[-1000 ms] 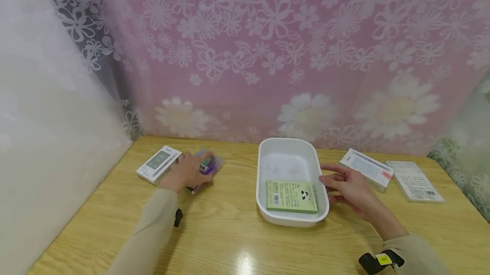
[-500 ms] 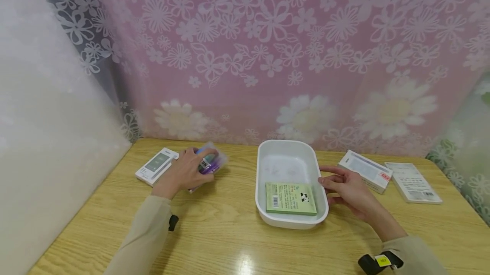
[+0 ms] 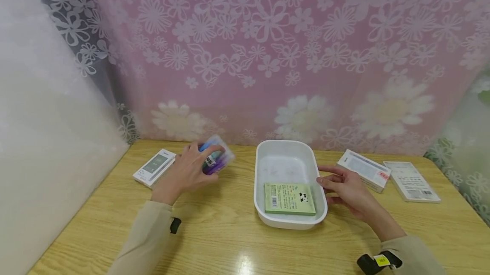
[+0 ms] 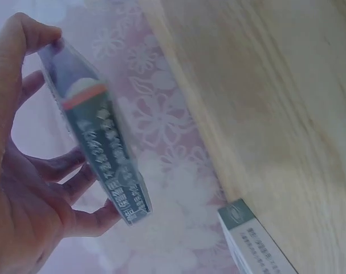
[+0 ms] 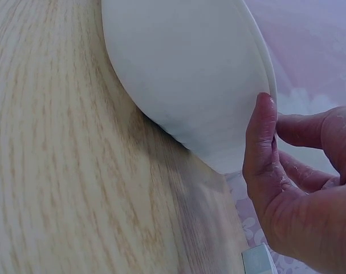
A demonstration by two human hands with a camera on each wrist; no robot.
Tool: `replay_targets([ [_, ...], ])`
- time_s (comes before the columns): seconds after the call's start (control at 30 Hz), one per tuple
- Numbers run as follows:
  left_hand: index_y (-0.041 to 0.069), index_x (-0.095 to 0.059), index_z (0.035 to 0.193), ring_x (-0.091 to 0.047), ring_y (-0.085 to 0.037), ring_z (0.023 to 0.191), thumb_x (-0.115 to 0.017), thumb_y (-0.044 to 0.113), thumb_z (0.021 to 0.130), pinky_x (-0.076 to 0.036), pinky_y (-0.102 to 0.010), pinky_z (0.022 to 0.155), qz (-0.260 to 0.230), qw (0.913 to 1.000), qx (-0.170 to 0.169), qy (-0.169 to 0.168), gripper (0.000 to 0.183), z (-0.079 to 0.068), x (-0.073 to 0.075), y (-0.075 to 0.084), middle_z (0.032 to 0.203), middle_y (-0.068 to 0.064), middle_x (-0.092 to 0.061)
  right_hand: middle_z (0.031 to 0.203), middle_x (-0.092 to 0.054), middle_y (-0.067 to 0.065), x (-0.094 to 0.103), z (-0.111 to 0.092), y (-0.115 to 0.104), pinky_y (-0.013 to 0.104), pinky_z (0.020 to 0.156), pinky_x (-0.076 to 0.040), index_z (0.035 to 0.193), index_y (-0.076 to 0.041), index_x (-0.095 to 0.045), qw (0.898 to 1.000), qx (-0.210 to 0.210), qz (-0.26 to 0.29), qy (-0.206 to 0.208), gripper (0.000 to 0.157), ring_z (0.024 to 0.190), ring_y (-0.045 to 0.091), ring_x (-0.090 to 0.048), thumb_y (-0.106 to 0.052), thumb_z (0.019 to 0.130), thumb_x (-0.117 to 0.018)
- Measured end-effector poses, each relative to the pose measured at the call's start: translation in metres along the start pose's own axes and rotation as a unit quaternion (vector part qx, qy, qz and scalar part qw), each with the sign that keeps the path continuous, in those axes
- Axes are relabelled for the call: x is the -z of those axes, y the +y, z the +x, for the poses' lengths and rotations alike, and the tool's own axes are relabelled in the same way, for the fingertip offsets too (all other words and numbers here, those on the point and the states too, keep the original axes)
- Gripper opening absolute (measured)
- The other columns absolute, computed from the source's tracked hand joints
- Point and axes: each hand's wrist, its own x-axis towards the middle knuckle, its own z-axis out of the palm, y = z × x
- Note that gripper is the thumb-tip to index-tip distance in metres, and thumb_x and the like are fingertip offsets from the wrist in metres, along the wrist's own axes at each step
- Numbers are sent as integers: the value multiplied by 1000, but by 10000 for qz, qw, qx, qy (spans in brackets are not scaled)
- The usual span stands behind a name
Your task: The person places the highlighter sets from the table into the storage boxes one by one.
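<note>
My left hand (image 3: 187, 170) grips a clear plastic pack (image 3: 218, 156) with blue, green and purple parts and a dark printed label, held tilted at the table's left. In the left wrist view the pack (image 4: 104, 131) appears edge-on between thumb and fingers. My right hand (image 3: 350, 190) pinches the right rim of a white plastic basin (image 3: 287, 147). The right wrist view shows one digit against the outer wall of the basin (image 5: 184, 68) and other fingers past its rim. Inside the basin's near half lies a flat green pack (image 3: 289, 198) with a panda picture.
A white box (image 3: 155, 166) lies left of my left hand, partly covered by it. To the right, another white box (image 3: 363, 170) with a red mark sits beside a flat white pack (image 3: 412, 181). A floral curtain (image 3: 237, 53) hangs behind the wooden table (image 3: 214, 232).
My left hand has lifted and tilted the plastic pack and moved it slightly right, away from the left box. My right hand stays at the basin's rim.
</note>
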Motion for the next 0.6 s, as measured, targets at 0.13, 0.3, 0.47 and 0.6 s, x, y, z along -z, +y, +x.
replay_targets([
  [0.13, 41, -49, 146, -51, -50, 125, -71, 48, 83, -48, -68, 89, -38, 9997, -216, 101, 67, -1, 4, 8, 150, -28, -45, 100, -75, -3, 0, 0, -1, 31, 69, -62, 156, -1, -37, 10000, -7, 11, -4, 66, 84, 14, -73, -24, 101, -66],
  [0.3, 40, -49, 146, -50, -48, 127, -73, 47, 83, -49, -67, 88, -19, 9990, -406, 190, 67, 1, 9, 20, 150, -25, -44, 100, -74, -4, 0, 0, 0, 31, 69, -62, 156, -1, -37, 10000, 3, 12, -5, 66, 85, 11, -71, -24, 101, -66],
  [0.47, 41, -50, 144, -49, -45, 129, -74, 45, 82, -50, -62, 85, -41, 9976, -609, 328, 66, 4, 10, 30, 150, -23, -44, 101, -74, -5, 1, 0, 0, 31, 69, -62, 156, -2, -37, 10000, 34, 0, -17, 66, 85, 10, -71, -25, 101, -66],
  [0.6, 41, -50, 143, -47, -44, 131, -75, 46, 83, -50, -62, 88, -113, 9964, -778, 317, 65, 5, 9, 38, 150, -23, -45, 101, -75, -5, 1, 1, 1, 32, 69, -62, 156, -2, -37, 10000, 42, 26, -56, 66, 84, 12, -72, -24, 101, -66],
])
